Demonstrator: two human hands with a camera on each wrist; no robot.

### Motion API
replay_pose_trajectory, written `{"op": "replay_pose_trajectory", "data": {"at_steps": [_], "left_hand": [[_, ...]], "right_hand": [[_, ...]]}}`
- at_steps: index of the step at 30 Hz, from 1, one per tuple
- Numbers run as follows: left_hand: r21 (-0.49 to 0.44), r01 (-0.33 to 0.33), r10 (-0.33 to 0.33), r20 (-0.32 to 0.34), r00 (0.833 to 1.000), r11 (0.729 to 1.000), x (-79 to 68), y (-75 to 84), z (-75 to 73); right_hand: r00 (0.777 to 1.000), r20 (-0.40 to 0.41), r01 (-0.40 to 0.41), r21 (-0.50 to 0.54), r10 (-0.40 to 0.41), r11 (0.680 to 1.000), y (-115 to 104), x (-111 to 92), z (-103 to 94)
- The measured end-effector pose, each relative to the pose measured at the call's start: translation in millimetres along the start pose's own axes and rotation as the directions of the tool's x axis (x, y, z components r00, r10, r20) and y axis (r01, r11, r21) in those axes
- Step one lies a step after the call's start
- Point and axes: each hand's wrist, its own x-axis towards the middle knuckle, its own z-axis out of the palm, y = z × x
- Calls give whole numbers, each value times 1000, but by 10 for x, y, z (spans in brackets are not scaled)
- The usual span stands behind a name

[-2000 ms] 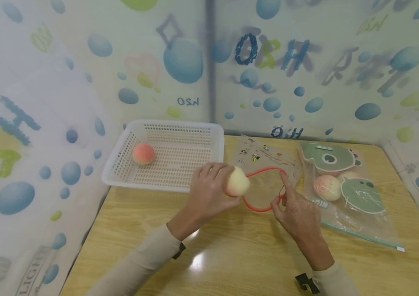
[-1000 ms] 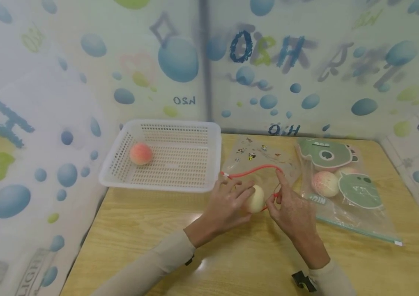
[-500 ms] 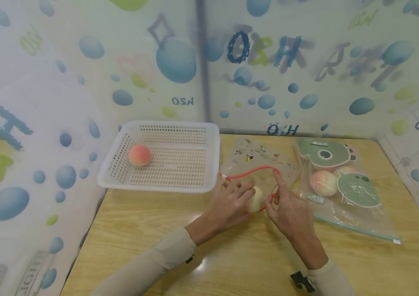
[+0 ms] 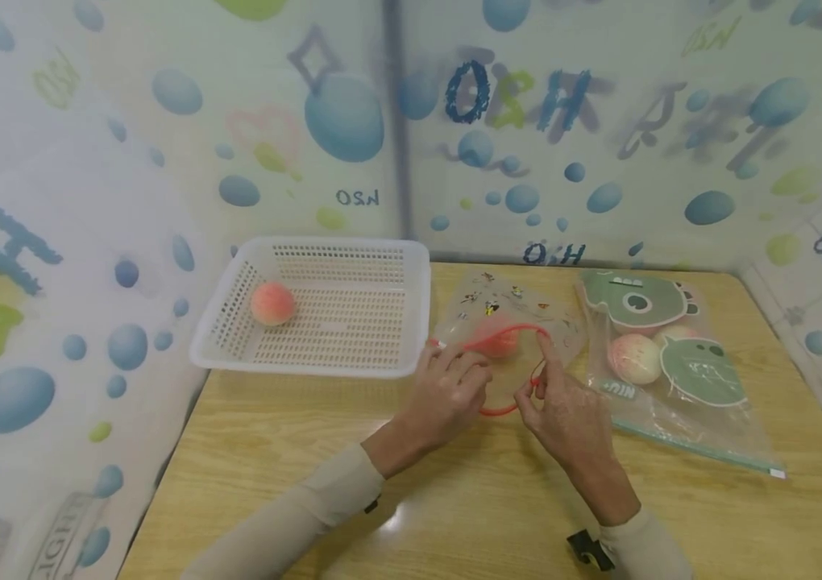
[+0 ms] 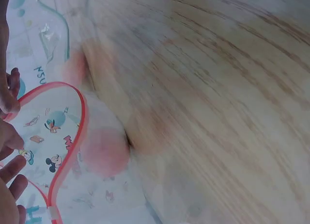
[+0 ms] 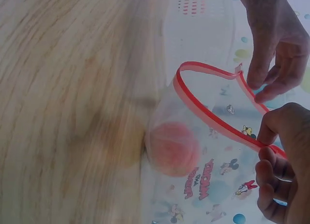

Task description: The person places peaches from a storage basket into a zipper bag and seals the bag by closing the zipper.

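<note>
A clear zip bag [image 4: 537, 310] with small cartoon prints and a red zip edge lies on the table, its mouth spread wide. Inside it rests a pink peach [image 6: 173, 149], seen through the plastic in both wrist views. My right hand [image 4: 576, 419] pinches the red edge on the right side of the mouth between thumb and fingers. At the left side of the mouth, my left hand [image 4: 447, 399] has its loosely bent fingers near the rim and holds nothing. Those fingers [image 5: 18, 185] overlap the opening in the left wrist view.
To the left stands a white perforated basket [image 4: 309, 372] with one peach [image 4: 273, 304] in it. On the right lies another clear zip bag [image 4: 701, 431] with green animal prints and peaches [image 4: 636, 358] inside. Patterned walls [image 4: 563, 193] border the wooden table [image 4: 454, 524].
My left hand has brought a peach from the basket side to the bag's mouth and let it go. The peach now lies deeper in the bag. My right hand kept its grip on the edge.
</note>
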Motion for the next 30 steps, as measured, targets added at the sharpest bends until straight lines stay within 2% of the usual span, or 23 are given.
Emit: {"op": "replay_pose_trajectory", "data": {"at_steps": [11,19,25,30], "left_hand": [[-15,63,-64,-94,994,998,-86,-90,-155],[25,52,-47,-165,985,998,-104,-234,-248],[44,78,-70,-174,982,996,-137,-365,-322],[97,102,-87,-145,986,990,-159,-501,-401]], "right_hand": [[999,-29,-44,11,45,999,-21,100,-36],[996,-56,-65,19,66,998,-9,148,-43],[995,-36,-89,38,90,995,-29,158,-65],[995,-34,-91,42,92,995,-47,166,-62]]}}
